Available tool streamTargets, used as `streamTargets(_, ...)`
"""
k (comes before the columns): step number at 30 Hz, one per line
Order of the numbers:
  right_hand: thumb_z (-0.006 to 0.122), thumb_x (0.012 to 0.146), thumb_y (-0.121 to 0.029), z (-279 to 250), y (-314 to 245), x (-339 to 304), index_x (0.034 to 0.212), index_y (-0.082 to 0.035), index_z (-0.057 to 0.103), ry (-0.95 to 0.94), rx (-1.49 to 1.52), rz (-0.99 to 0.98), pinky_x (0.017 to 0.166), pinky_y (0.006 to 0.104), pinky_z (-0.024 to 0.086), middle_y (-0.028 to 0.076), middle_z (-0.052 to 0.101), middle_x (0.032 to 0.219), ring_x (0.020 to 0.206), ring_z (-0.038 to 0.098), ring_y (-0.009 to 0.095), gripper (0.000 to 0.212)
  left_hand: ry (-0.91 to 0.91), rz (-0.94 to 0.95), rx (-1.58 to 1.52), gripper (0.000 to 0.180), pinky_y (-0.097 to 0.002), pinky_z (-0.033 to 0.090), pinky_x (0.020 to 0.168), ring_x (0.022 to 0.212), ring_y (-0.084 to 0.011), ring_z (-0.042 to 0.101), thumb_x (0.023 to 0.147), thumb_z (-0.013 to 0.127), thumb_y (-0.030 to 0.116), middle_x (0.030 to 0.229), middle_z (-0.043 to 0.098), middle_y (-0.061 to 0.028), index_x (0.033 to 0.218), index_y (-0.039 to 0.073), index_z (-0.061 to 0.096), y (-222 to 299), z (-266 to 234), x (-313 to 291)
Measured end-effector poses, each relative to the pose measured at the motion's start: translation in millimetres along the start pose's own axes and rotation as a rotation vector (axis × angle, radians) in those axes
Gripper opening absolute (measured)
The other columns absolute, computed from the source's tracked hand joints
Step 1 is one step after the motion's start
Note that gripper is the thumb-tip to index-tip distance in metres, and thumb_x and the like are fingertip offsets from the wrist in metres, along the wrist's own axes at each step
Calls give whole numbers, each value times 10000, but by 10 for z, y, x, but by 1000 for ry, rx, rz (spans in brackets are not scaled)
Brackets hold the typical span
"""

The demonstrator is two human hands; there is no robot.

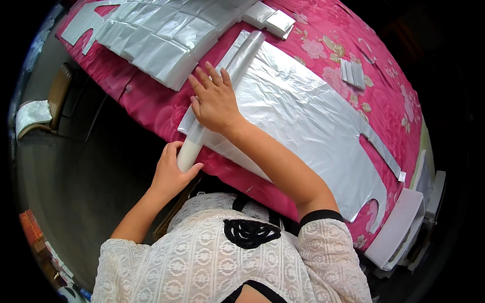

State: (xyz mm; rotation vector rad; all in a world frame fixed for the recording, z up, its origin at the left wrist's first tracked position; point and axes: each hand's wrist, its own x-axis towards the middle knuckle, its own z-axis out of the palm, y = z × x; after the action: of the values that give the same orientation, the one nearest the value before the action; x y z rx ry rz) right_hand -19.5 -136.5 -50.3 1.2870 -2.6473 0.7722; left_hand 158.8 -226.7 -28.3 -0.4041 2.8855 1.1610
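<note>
A white tube [189, 152] lies slantwise across a flat stack of silvery-white plastic vest bags [303, 116], with thin translucent plastic film [246, 53] wrapped along its far part. My left hand [174, 169] grips the tube's near end, thumb on one side and fingers on the other. Across the film-covered middle rests my right hand [217, 101], palm down with its fingers spread. The bags' cut-out handles [381, 149] point to the right. Under my right palm, part of the roll is hidden.
A pink flowered cloth [323, 30] covers the table. More overlapping vest bags [161, 35] lie at the far left. Small folded bundles [273, 21] sit at the back, another folded pack [352, 74] at right. White boxes [396, 227] stand by the right edge; a chair [58, 96] stands left.
</note>
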Motion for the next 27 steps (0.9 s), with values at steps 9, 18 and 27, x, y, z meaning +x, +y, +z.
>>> streamTargets(9,655,752,-188,-402,-34,-178,1231,55,282,327,1695,687,829,342,464,190,472,1087,959,542,233,654,-673,-296,-1357,510,-298,516,747,818,-149,620,754,706,251,950,612,-83,1141,-6,495,6,-23,-23)
streamTargets(18,686,742,-207,-974,209,-619,1175,-1,344,413,1836,610,702,312,516,90,517,880,779,564,150,589,-854,-305,-1161,462,-269,461,573,627,-109,528,704,735,242,789,538,-32,1027,24,488,674,237,176)
streamTargets(27,678,764,-157,-957,206,-1201,1185,-2,332,566,1814,679,703,307,508,71,511,879,773,556,141,566,-1083,-290,-1212,463,-278,470,587,686,-139,549,762,669,319,825,542,-58,1058,27,466,803,537,118)
